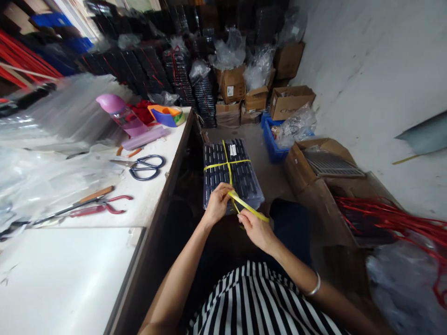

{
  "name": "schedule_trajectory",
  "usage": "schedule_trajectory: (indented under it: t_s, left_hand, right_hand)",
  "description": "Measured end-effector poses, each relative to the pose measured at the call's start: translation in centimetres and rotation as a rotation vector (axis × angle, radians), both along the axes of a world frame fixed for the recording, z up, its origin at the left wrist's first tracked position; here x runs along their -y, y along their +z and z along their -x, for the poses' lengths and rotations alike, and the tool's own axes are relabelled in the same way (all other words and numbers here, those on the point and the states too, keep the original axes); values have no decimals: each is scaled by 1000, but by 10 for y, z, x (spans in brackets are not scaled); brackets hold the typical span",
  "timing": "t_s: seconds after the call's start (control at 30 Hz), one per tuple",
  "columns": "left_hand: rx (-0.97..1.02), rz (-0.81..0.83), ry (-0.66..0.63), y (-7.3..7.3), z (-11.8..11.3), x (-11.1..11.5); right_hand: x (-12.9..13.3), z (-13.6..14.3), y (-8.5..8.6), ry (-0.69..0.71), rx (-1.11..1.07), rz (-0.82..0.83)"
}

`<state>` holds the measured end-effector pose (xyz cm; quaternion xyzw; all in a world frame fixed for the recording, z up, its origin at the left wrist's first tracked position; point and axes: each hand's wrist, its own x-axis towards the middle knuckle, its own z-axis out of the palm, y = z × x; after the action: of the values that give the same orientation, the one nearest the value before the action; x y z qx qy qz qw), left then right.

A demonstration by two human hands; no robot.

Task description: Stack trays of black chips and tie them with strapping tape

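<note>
The rectangular bundle of black pieces in clear plastic (240, 176) is crossed 2 ways by flat yellow strap (228, 164). At its near edge the left hand (219, 202) pinches the strap, the right hand (257, 230) a loose length; fastening seems unfinished. The bundle sits low beside the white tabletop (148, 202).

Yellow strap (227, 164), black-and-white striped garment (251, 300), blue bin (274, 142)

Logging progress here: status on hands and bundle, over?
Left hand, right hand: both on yellow strap. Bundle: strap crossed on top. Nothing seen in the way.
</note>
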<state>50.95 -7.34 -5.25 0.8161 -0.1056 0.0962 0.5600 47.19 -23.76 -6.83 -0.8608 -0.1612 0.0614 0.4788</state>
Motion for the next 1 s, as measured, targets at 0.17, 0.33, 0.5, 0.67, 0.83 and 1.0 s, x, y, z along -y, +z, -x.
schedule_trajectory:
  t_s: [0.17,0.33,0.5,0.67,0.83,1.0]
  left_hand:
    - [28,-61,156,-10,-24,3]
    - [37,-2,323,-22,-30,6]
    - [47,84,282,-21,-24,0]
    - [-20,89,16,-17,-27,-10]
    - [-88,37,-26,-15,-35,-10]
    - [-138,-15,-11,-11,-36,-10]
  right_hand:
    - [-1,24,-15,-5,72,187]
    - [-3,18,-51,9,70,255]
    - [-8,-3,-74,4,61,215]
    - [2,1,-57,49,37,77]
    - [0,6,-37,15,-55,-383]
    - [-10,-10,-34,87,242,-336]
